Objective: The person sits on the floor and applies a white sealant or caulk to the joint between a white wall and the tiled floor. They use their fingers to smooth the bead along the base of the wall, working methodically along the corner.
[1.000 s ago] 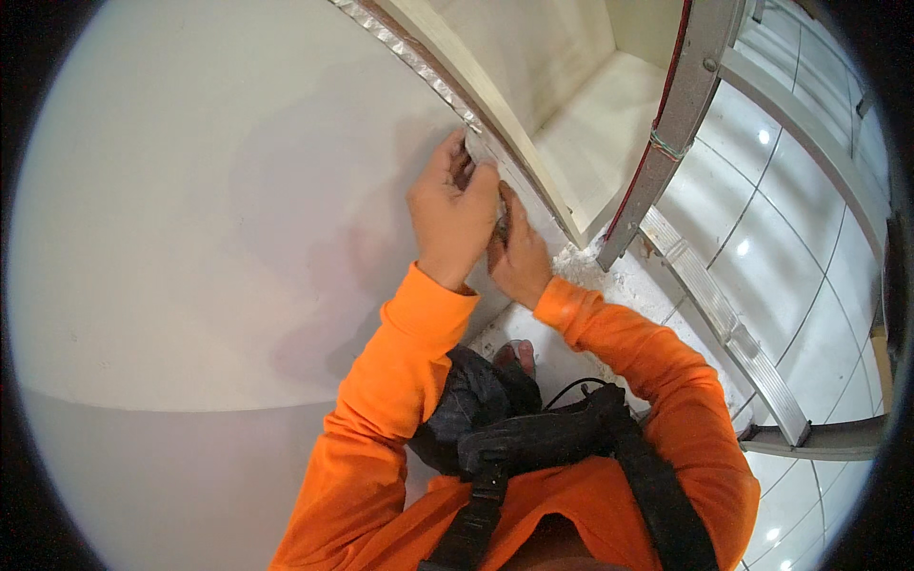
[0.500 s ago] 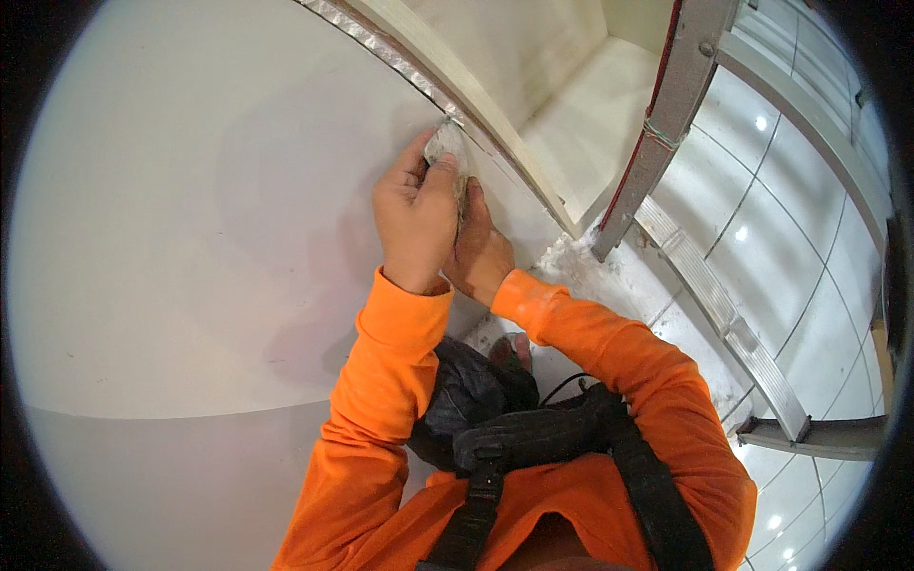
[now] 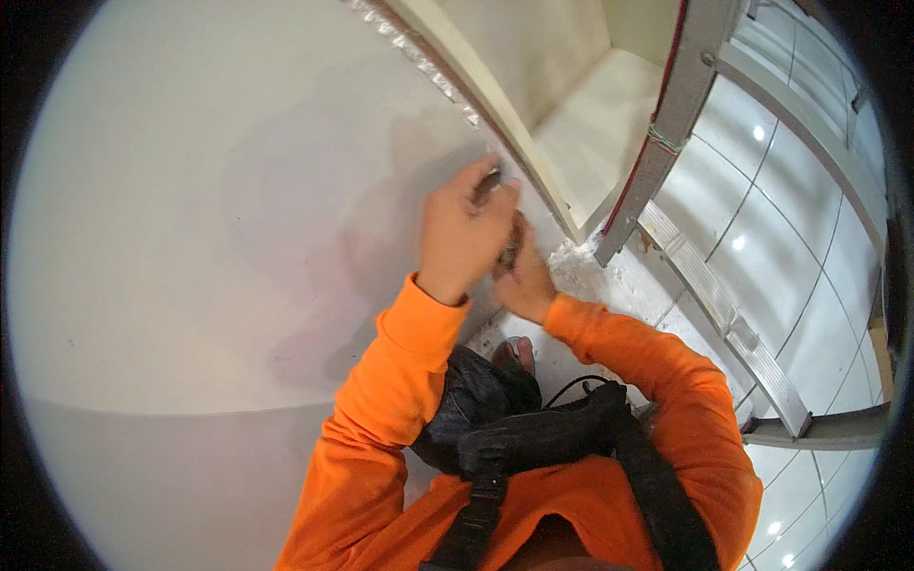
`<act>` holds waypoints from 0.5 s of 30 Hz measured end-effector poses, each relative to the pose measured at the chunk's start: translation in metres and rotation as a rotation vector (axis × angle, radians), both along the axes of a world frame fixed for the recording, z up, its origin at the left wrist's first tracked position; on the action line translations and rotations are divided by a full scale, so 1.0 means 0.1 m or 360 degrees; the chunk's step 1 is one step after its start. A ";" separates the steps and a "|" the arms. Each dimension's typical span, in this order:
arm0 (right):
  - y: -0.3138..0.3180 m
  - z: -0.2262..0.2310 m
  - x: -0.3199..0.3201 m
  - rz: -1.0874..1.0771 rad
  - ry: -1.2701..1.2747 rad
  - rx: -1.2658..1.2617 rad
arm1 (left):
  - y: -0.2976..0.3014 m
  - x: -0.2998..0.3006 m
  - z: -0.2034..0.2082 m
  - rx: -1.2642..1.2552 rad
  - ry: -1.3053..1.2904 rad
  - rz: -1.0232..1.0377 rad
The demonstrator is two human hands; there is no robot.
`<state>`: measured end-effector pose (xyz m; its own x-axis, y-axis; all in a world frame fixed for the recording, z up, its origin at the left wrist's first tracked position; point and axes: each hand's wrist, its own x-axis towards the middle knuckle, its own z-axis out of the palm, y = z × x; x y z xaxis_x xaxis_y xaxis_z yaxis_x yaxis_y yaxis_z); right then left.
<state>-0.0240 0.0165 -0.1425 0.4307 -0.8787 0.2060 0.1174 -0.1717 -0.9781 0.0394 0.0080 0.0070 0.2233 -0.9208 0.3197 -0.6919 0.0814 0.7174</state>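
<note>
My left hand (image 3: 466, 228) and my right hand (image 3: 526, 283) are close together at the edge of a large smooth white panel (image 3: 238, 209). Between them is a scraper (image 3: 511, 246), dark and white-smeared, blurred by motion and mostly covered by my fingers. The left hand curls round its upper part; the right grips lower down. Up and left of my hands, a ragged strip of white filler (image 3: 419, 65) runs along the seam between the panel and a pale wooden frame edge (image 3: 476, 57). Where the scraper's tip touches is hidden.
An open pale cabinet (image 3: 586, 95) lies beyond the frame edge. To the right stands a metal ladder (image 3: 662, 143) with a ribbed step (image 3: 728, 319), on white floor tiles (image 3: 776, 247). White crumbs (image 3: 581, 266) lie at the frame's lower corner, near my foot (image 3: 516, 352).
Both hands have moved right and down along the panel's edge with the scraper. The filler strip above now shows as a ragged, bumpy line, and the scraper's pale face is turned mostly out of sight.
</note>
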 end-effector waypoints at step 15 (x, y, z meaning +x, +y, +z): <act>-0.69 0.25 -0.84 0.0112 0.0037 -0.0604 | 0.09 -0.31 -0.10 0.0011 -0.0253 -0.0223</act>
<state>-0.1079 -0.0521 -0.1170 0.4957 -0.7097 0.5005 0.1207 -0.5145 -0.8490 0.0079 0.0166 -0.0033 0.0400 -0.9416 0.3344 -0.7787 0.1803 0.6009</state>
